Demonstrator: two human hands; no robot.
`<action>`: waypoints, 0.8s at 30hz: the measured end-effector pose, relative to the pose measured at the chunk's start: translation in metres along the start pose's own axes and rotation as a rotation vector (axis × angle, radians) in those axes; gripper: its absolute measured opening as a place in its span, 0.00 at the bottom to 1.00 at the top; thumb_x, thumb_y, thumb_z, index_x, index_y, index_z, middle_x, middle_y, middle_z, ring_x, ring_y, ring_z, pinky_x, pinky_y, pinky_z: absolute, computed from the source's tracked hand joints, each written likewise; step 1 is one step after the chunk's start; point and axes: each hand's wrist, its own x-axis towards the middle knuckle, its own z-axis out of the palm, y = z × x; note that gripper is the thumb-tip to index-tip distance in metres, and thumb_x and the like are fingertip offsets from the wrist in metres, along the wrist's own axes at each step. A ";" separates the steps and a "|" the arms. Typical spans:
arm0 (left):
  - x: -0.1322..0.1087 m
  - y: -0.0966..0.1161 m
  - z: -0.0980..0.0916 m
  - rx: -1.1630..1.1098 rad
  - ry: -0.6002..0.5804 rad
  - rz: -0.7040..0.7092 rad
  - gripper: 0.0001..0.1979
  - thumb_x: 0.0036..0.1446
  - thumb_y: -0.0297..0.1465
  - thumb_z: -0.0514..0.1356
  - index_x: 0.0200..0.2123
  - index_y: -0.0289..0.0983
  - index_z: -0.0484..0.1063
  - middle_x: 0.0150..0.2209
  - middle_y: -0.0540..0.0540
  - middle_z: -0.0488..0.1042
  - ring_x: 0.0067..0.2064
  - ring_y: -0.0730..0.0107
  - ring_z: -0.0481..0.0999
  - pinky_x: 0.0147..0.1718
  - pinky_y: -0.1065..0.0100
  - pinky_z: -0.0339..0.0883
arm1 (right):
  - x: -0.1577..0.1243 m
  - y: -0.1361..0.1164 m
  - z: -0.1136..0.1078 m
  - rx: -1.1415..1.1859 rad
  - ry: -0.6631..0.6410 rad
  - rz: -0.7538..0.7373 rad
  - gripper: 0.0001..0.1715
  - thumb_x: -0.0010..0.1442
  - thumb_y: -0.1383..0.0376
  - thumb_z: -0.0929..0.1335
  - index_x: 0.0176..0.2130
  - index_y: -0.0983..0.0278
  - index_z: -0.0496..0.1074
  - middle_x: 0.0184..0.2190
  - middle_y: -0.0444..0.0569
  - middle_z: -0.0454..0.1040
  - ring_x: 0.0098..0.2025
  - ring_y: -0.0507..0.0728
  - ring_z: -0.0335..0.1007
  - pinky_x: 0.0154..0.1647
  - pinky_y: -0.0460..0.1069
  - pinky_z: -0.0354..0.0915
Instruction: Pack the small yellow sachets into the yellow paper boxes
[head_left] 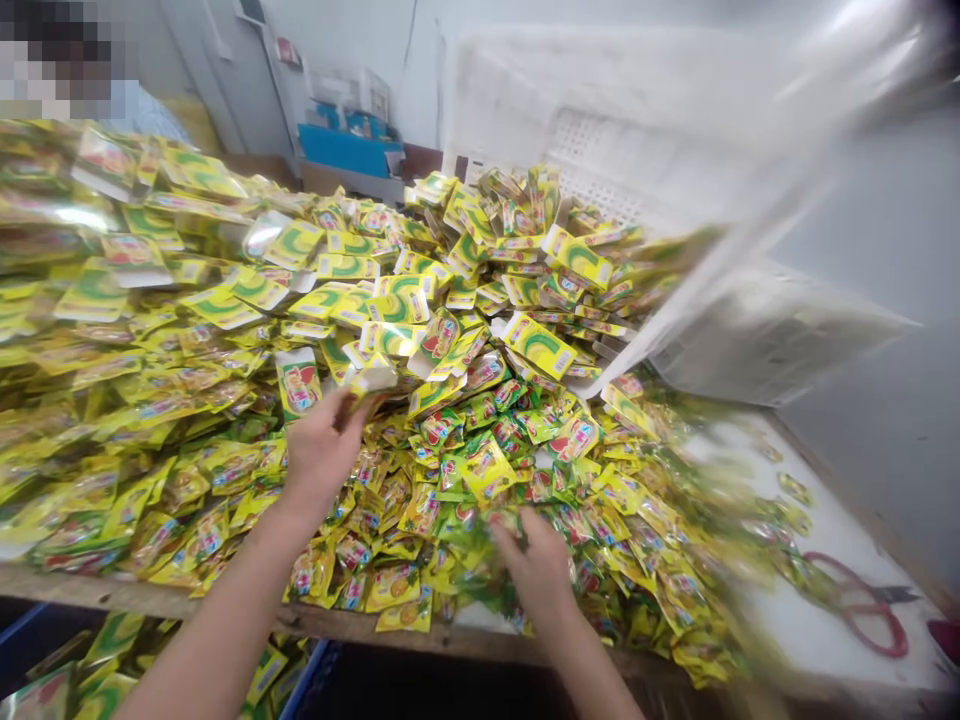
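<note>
A huge heap of small yellow-and-green sachets [480, 440] covers the table [817, 620]. Farther back lie larger yellow-green cards [538, 343] in piles. My left hand [324, 445] reaches into the heap, its fingers closed on a small pale packet [375, 377] at the edge of the card pile. My right hand [534, 570] rests lower, near the table's front edge, fingers curled down into the sachets and blurred by motion; what it grips is hidden.
A white perforated crate [600, 130] leans at the back right, with a clear plastic bag [765, 330] beside it. Red-handled scissors [862, 600] lie on the bare white surface at right. A blue bin [45, 670] with more packets sits below the table. A person is at the far left corner.
</note>
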 end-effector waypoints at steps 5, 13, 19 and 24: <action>-0.080 0.018 -0.031 -0.523 -0.364 -0.328 0.20 0.57 0.39 0.63 0.51 0.38 0.71 0.47 0.42 0.79 0.46 0.58 0.79 0.42 0.65 0.74 | 0.000 -0.020 -0.014 0.141 -0.156 0.045 0.11 0.63 0.57 0.67 0.34 0.63 0.71 0.27 0.43 0.72 0.26 0.53 0.66 0.26 0.45 0.62; -0.183 0.027 0.009 -0.726 -0.727 -0.396 0.14 0.59 0.36 0.62 0.49 0.43 0.73 0.50 0.47 0.79 0.53 0.59 0.75 0.52 0.66 0.69 | -0.001 -0.052 -0.012 0.069 -0.184 -0.346 0.08 0.63 0.66 0.69 0.44 0.60 0.74 0.39 0.47 0.75 0.43 0.56 0.68 0.45 0.49 0.63; -0.191 0.020 0.014 -0.755 -0.723 -0.385 0.14 0.61 0.36 0.60 0.50 0.43 0.71 0.52 0.46 0.76 0.54 0.58 0.74 0.53 0.64 0.67 | -0.005 -0.055 -0.011 -0.245 -0.287 -0.333 0.08 0.63 0.71 0.67 0.43 0.62 0.73 0.37 0.48 0.68 0.42 0.57 0.64 0.42 0.50 0.63; -0.198 0.026 0.014 -0.763 -0.697 -0.376 0.18 0.60 0.36 0.62 0.53 0.43 0.69 0.54 0.45 0.74 0.56 0.57 0.72 0.53 0.63 0.66 | -0.001 -0.076 -0.028 -0.373 -0.505 -0.398 0.06 0.60 0.71 0.69 0.38 0.61 0.73 0.36 0.47 0.68 0.42 0.58 0.65 0.40 0.50 0.63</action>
